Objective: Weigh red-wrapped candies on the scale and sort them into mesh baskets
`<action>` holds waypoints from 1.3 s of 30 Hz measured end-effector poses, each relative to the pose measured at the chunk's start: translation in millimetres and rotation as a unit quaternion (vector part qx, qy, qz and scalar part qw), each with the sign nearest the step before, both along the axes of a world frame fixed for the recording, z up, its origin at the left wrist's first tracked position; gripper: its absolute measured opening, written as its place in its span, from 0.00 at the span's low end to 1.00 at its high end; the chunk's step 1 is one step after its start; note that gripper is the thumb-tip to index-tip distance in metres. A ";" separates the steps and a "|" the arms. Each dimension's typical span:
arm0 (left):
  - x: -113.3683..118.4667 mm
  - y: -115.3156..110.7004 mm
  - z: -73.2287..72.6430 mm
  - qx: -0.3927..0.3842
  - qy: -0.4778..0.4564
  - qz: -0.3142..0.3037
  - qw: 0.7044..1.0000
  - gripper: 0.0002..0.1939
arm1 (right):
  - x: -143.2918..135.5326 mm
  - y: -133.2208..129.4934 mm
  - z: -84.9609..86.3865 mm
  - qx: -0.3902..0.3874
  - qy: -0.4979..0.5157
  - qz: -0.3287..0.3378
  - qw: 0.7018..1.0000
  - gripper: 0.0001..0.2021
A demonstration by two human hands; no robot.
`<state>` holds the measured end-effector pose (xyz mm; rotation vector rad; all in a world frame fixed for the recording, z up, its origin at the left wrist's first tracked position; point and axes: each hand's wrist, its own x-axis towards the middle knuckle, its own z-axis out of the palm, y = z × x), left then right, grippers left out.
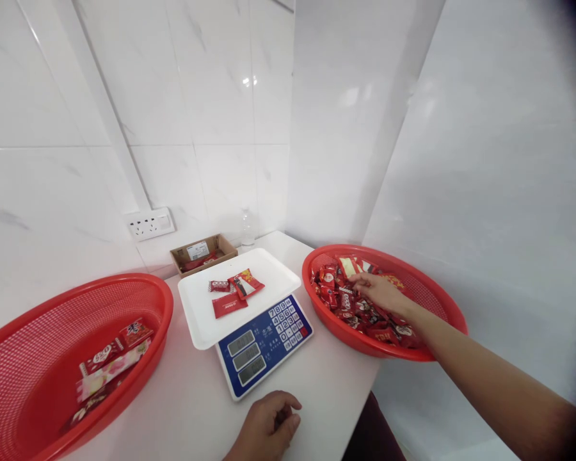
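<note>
My right hand (381, 292) is over the right red basket (451, 307), fingers stretched toward its pile of red snack packets (348, 301). I see nothing held in it; whether the fingertips touch the packets I cannot tell. My left hand (271, 426) rests on the white table in front of the scale, thumb and forefinger apart, holding nothing. The blue and white digital scale (262, 358) has a white tray (199, 320) on top. On that tray lie a small red packet (219, 286), a flat red packet (229, 305) and a red-and-yellow packet (246, 283).
At left stands another red basket (166, 307) with several packets (108, 362) inside. Behind the scale are a cardboard box (225, 248) with red packets and a clear bottle (248, 229). A socket (150, 224) is on the tiled wall; walls meet behind the table (182, 410).
</note>
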<state>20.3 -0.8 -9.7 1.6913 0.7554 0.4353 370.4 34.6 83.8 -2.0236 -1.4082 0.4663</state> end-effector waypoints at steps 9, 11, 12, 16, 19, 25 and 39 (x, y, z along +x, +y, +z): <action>-0.3 -0.7 -1.0 -0.024 -0.002 0.005 1.000 0.12 | 8.4 25.9 16.7 -0.146 -0.109 0.152 0.971 0.12; -0.7 0.0 -3.1 -0.019 -0.001 0.000 1.000 0.12 | 3.6 33.6 13.1 -0.143 -0.125 0.166 0.968 0.15; -0.8 0.5 -4.2 -0.013 -0.001 -0.003 1.000 0.12 | 0.7 36.7 10.0 -0.138 -0.132 0.170 0.967 0.17; -1.2 2.1 -6.3 0.011 0.002 -0.006 1.000 0.11 | -8.1 40.5 -2.6 -0.123 -0.148 0.175 0.966 0.25; -1.3 1.6 -5.0 0.017 0.007 -0.002 1.000 0.11 | -10.4 37.4 -6.5 -0.108 -0.148 0.183 0.966 0.22; -1.1 1.0 -0.9 0.018 0.014 -0.003 1.000 0.12 | -6.6 38.5 -5.7 -0.091 -0.141 0.163 0.972 0.03; -1.9 0.3 -4.5 0.014 0.014 0.010 1.000 0.12 | 43.0 6.5 -5.1 -0.243 -0.039 0.082 0.966 0.08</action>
